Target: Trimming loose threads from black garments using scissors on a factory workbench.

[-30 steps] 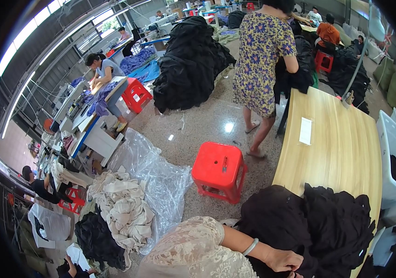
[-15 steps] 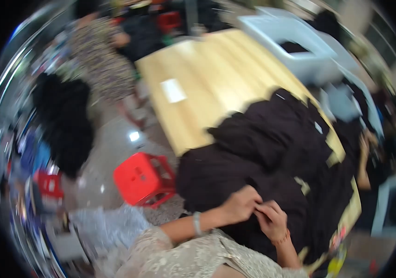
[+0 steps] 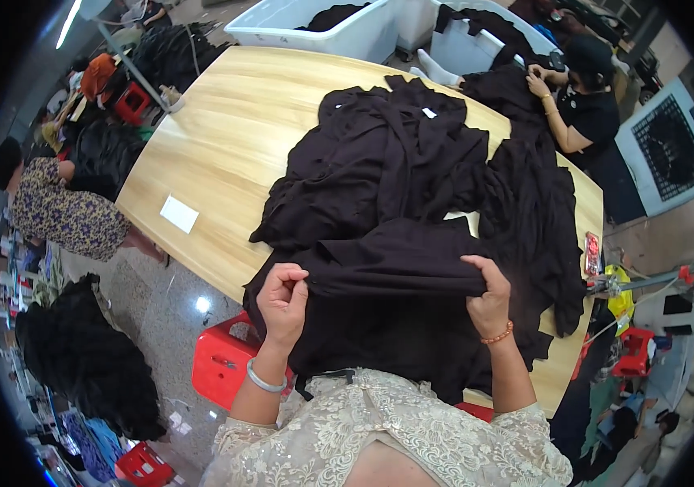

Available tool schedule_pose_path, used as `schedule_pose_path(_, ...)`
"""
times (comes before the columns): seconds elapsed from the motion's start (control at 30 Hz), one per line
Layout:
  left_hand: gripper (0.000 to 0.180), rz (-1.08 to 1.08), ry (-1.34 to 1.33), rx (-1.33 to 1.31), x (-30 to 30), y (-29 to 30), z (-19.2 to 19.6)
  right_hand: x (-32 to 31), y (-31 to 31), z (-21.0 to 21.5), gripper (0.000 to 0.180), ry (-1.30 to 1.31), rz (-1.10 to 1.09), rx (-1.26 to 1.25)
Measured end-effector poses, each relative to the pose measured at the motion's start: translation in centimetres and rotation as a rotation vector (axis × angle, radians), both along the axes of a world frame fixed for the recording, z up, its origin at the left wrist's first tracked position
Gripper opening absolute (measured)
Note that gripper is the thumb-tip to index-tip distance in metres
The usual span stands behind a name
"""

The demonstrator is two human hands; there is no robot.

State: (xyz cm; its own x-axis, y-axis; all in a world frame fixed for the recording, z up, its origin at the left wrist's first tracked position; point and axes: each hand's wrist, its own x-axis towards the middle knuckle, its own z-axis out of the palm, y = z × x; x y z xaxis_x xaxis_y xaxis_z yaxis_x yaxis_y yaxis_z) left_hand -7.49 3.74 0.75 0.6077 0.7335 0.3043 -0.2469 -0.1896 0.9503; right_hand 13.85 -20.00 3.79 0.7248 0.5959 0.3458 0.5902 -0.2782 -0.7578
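Pale wood makes up the long table [image 3: 225, 138], the largest thing in view, and most of its right half lies under a heap of black garments [image 3: 412, 162]. At its far end stand two white plastic tubs: the left tub [image 3: 347, 36] holds dark cloth, and the right tub [image 3: 477, 49] has black fabric spilling over its rim onto the table. Beside that far end a seated person in black [image 3: 586, 114] handles part of the heap. Another person in a patterned dress [image 3: 62, 215] bends at the left of the table. A red plastic stool [image 3: 221, 365] stands on the floor under the near table edge.

Nearest the wearer, one black garment [image 3: 387, 268] is stretched taut along its upper edge between both hands. Set well apart, the left hand [image 3: 283, 299] is pinched tight on the cloth's left end, and the right hand [image 3: 489, 296] grips its right end.

One small white rectangular label [image 3: 179, 213] lies flat on the bare wood at the left.
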Motion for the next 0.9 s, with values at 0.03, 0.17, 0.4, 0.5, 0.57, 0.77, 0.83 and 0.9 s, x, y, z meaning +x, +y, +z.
schedule_pose_path(0.03, 0.014, -0.03, 0.066, -0.046, -0.1, -0.1, -0.3, 0.1, 0.0, 1.2, 0.036, 0.053, 0.007, 0.057)
schedule_pose_path(0.17, 0.07, -0.499, 0.246, -0.093, 3.1, -2.5, 1.0, -1.2, -0.2, 6.7, 0.017, 0.37, 0.158, 0.293)
schedule_pose_path(0.4, 0.082, -1.265, 0.381, 0.022, 8.5, -7.8, 6.3, -4.5, 1.7, 12.0, 0.026, 0.915, 0.68, 0.487)
schedule_pose_path(0.5, 0.058, -1.3, 0.245, -0.417, 8.4, -7.0, 6.2, -0.9, 3.1, 10.8, 0.038, 0.728, 0.428, 0.477)
schedule_pose_path(0.57, 0.059, -1.395, 0.472, -0.551, 9.0, -4.7, 5.5, 2.4, 3.5, 10.0, 0.046, 0.636, 0.356, 0.256)
schedule_pose_path(0.77, 0.045, -1.111, 0.452, -0.812, 15.7, 5.3, 6.7, 6.2, 4.6, 2.2, 0.036, 0.428, 0.13, -0.164)
schedule_pose_path(0.83, 0.037, -0.875, 0.395, -0.419, 22.3, 11.7, 9.6, 7.4, 4.7, 1.2, 0.035, 0.378, 0.113, -0.198)
schedule_pose_path(0.9, 0.031, -0.676, 0.02, -0.419, 29.4, 20.2, 11.9, 8.0, 5.9, -0.2, 0.034, 0.411, 0.119, -0.118)
